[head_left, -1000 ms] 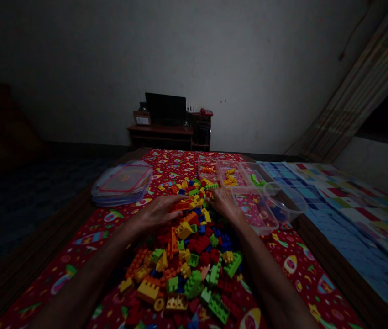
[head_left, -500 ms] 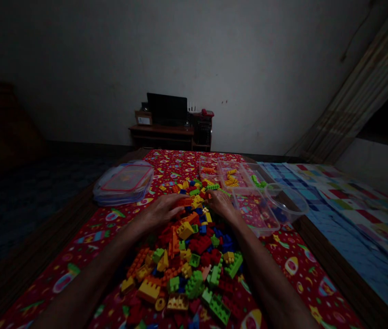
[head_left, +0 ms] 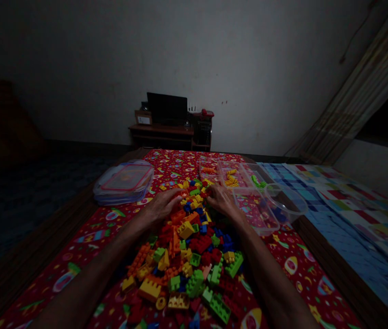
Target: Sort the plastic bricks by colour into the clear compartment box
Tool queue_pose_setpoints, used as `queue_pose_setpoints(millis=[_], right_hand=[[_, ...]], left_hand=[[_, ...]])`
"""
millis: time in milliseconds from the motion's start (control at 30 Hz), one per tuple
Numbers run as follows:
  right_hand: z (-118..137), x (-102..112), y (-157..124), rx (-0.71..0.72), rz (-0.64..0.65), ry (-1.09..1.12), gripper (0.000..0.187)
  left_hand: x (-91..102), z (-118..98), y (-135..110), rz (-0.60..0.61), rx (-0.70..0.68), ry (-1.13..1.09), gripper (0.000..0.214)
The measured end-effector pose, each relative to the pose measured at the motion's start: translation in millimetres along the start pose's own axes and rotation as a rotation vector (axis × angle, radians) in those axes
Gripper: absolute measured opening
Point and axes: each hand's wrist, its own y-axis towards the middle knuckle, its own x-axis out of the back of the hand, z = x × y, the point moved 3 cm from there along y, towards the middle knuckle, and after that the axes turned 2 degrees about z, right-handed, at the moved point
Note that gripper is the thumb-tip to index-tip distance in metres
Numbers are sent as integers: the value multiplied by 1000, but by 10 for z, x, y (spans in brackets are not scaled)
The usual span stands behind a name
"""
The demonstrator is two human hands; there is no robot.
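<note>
"Where are the bricks?"

"The toy bricks lie in a long mixed heap on the red patterned cloth, between the person's two forearms."

"And the left hand?"

"Along the heap's far left side, fingers bent loosely beside an orange brick. I can't tell whether its grip is closed on anything."

"The right one?"

"The right hand sits opposite, palm down, fingers curled inward over the heap's far right edge. The fingertips are too dim; I can't tell what its grip holds, if anything."

"What's around them?"

"Just beyond the right hand, clear containers hold orange bricks, yellow bricks and green bricks, each colour apart. A round tub stands farther right. Beyond the left hand lies a stack of clear lids."
</note>
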Motion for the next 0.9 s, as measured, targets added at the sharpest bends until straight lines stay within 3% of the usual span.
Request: queue_pose_setpoints(millis=[200, 367, 567, 700, 900], right_hand=[[98, 165, -17, 63, -106, 252, 35], [286, 164, -34, 198, 8, 564, 30], [315, 50, -54, 241, -9, 553, 27], [126, 96, 109, 104, -73, 609, 25], [-228, 412, 716, -117, -247, 518, 21]], left_hand=[[18, 46, 36, -93, -24, -14, 54], [-8, 1, 25, -35, 35, -34, 47], [-44, -3, 23, 5, 1, -45, 32], [-46, 14, 14, 10, -14, -20, 30], [-26, -2, 24, -76, -61, 43, 34]])
